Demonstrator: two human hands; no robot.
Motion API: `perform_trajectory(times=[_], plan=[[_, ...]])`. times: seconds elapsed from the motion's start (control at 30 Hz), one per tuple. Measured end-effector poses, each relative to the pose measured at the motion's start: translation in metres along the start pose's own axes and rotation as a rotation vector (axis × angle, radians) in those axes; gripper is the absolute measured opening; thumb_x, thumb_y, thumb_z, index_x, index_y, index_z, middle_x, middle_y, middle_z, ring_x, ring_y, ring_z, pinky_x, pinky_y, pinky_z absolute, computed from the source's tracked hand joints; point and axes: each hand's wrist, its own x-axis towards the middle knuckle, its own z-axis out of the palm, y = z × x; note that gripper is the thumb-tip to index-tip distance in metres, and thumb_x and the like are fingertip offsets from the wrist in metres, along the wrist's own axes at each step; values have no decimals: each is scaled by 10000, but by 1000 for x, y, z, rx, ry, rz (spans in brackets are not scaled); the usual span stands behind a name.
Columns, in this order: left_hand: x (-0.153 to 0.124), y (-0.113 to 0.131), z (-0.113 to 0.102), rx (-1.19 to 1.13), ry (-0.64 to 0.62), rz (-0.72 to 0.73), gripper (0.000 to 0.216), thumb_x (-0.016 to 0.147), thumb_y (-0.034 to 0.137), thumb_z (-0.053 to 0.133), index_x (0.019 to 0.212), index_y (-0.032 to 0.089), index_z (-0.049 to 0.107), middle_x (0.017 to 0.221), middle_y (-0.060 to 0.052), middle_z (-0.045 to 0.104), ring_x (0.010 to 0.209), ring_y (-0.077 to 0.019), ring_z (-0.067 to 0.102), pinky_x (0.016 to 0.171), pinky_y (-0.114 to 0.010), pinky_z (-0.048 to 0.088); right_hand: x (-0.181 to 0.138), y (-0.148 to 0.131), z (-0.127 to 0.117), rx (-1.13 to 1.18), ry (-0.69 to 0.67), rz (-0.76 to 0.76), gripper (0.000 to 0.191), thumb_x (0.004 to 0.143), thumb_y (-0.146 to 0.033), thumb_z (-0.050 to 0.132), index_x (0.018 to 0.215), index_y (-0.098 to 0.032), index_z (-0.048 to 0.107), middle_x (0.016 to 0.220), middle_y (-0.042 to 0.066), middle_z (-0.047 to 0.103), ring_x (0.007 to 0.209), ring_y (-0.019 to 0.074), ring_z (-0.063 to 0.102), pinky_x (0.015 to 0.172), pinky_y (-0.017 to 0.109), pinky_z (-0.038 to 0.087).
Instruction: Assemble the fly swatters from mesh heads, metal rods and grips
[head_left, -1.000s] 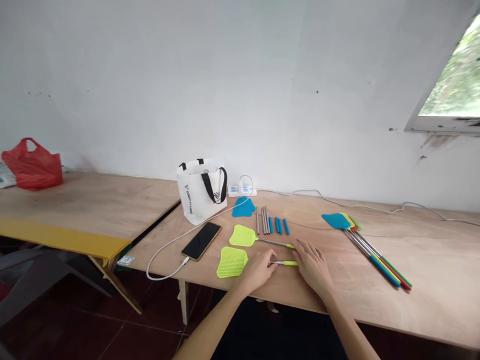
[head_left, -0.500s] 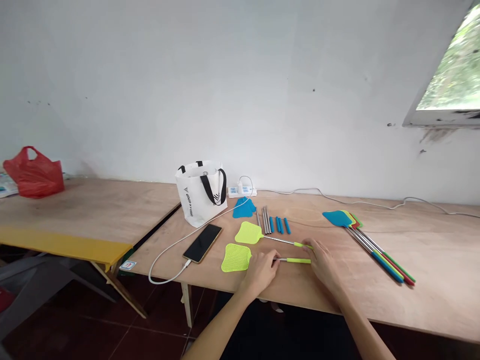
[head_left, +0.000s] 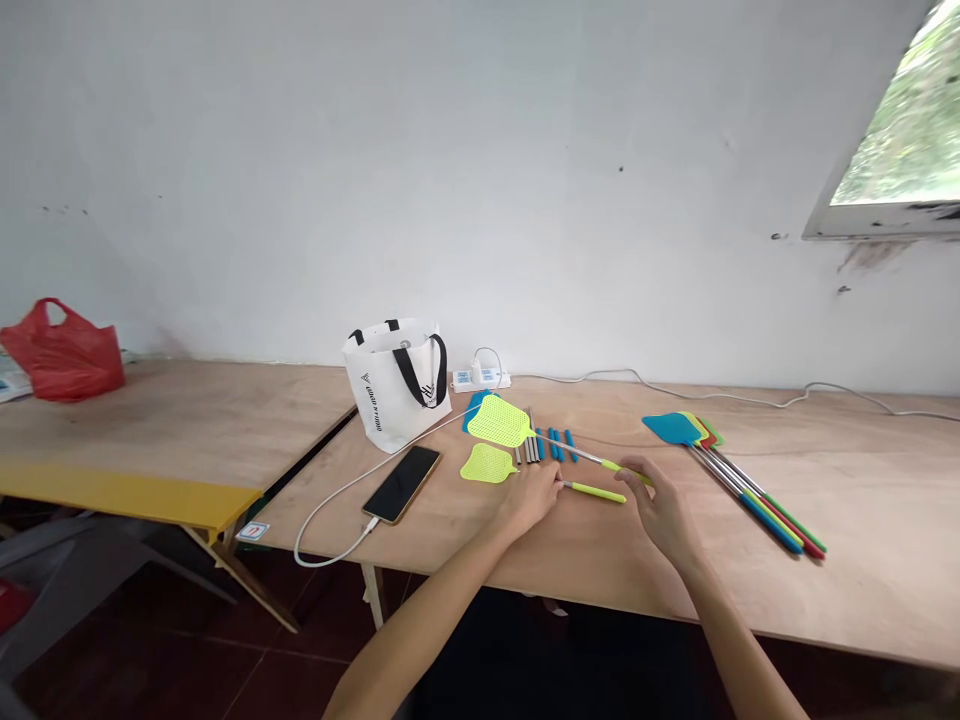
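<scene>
My right hand (head_left: pixel 664 510) is closed on the green handle of a fly swatter (head_left: pixel 500 421). Its perforated head hangs above the table, in front of part of the blue swatter heads (head_left: pixel 474 410) and metal tubes (head_left: pixel 533 446). My left hand (head_left: pixel 534 497) is closed around the shaft of a second green fly swatter (head_left: pixel 487 463), whose handle points right and lies below the first one. Fingers hide most of that shaft. Several short blue handles (head_left: pixel 555 444) lie just behind.
Several finished-looking swatters (head_left: pixel 739 485) lie stacked on the right of the wooden table (head_left: pixel 862 520). To the left are a phone (head_left: pixel 403 485) on a white cable and a white bag (head_left: pixel 394 390). A power strip (head_left: pixel 481 379) sits against the wall.
My right hand has raised its green swatter off the table. My left hand has slid the other green swatter away from me, toward the tubes.
</scene>
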Motion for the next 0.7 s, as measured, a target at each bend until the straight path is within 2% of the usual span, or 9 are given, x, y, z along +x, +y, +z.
perform_trajectory(times=[0.17,0.3,0.37,0.43,0.5,0.57,0.63,0.7], plan=[[17,0,1,-44,27,-17,162,978,282,555,1078,219,665,1051,-113,722,1016,-306,680,848,-370,479,0,-4,-5,-44,14,-17,374,933,-581,468,974,-243,624,957,75,732,944,267,672,807,367,498],[6,5,-4,-140,96,-19,221,1004,327,507,1113,228,672,1012,-88,732,970,-271,689,793,-329,495,1,-11,-13,-37,36,-36,370,926,-578,472,942,-241,624,940,75,724,919,258,671,807,366,514],[-7,10,-9,-416,177,-3,318,1025,425,449,1195,241,645,1042,-75,718,832,-213,692,674,-278,501,1,-13,-16,-33,31,-43,365,932,-572,472,948,-241,625,942,72,718,913,251,670,808,360,520],[-22,15,-15,-841,240,20,442,993,553,464,1272,241,603,1123,-82,680,679,-154,651,516,-231,462,1,-14,-16,-28,3,-53,364,936,-574,477,959,-242,625,948,68,713,924,247,668,809,351,522],[-36,18,-20,-1184,279,12,548,932,646,519,1239,202,613,1093,-92,654,595,-116,594,421,-200,409,-1,-14,-13,-26,-57,-72,366,947,-576,472,976,-244,622,968,69,711,949,245,667,823,345,521],[-45,18,-23,-1366,332,-31,583,882,689,571,1081,149,658,903,-66,635,542,-97,537,391,-182,387,-5,-17,-8,-53,-124,-101,367,974,-564,440,1026,-250,623,1016,77,714,991,248,665,857,354,515],[-51,17,-23,-1446,384,-69,588,847,709,607,944,132,663,733,-25,582,499,-91,493,382,-181,389,-10,-26,-2,-134,-200,-142,370,1009,-527,388,1136,-267,618,1070,79,716,993,244,668,889,379,504],[-56,17,-18,-1474,394,-74,595,829,722,622,905,133,666,673,-11,563,485,-98,488,374,-187,393,-17,-39,4,-247,-270,-207,372,1032,-483,359,1248,-294,597,1097,70,716,943,230,676,890,393,496]])
